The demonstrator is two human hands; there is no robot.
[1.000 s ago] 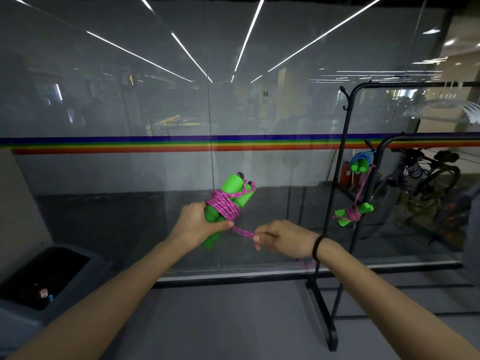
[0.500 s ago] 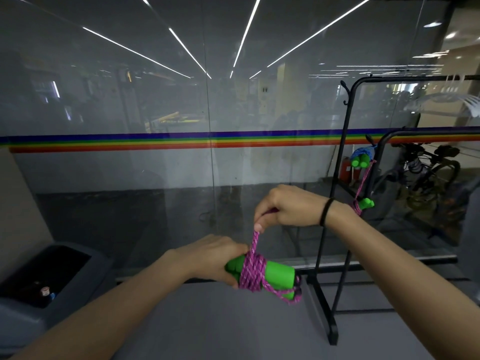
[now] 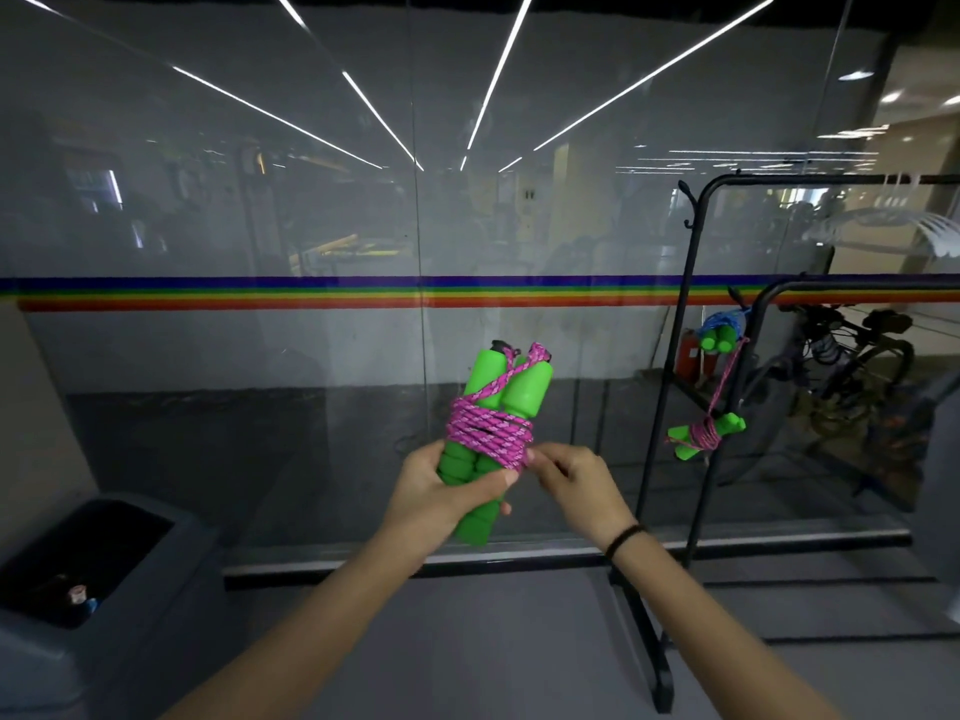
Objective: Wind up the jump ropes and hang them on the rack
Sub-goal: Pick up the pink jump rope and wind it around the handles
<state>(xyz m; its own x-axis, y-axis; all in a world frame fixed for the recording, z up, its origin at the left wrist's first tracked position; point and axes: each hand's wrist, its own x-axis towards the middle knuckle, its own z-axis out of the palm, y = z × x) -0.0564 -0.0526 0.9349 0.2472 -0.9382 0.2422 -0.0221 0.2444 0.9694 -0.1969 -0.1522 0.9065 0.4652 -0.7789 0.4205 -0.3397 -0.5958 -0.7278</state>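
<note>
A jump rope (image 3: 493, 418) with two green foam handles and a pink cord wound around them stands nearly upright in front of me. My left hand (image 3: 441, 493) grips the lower part of the handles. My right hand (image 3: 576, 480) pinches the pink cord at the right side of the winding. A black rack (image 3: 691, 283) stands to the right. On it hang a wound pink rope with green handles (image 3: 704, 433) and, above it, a blue rope bundle (image 3: 719, 332).
A glass wall (image 3: 311, 226) with a rainbow stripe runs across in front. A dark grey bin (image 3: 88, 558) sits at the lower left. Bicycles (image 3: 852, 356) stand behind the glass at right. The rack's foot (image 3: 649, 646) reaches toward me on the floor.
The handles went from lying low and sideways to upright and higher. My right hand came down from above the bundle to its right side, still holding the cord.
</note>
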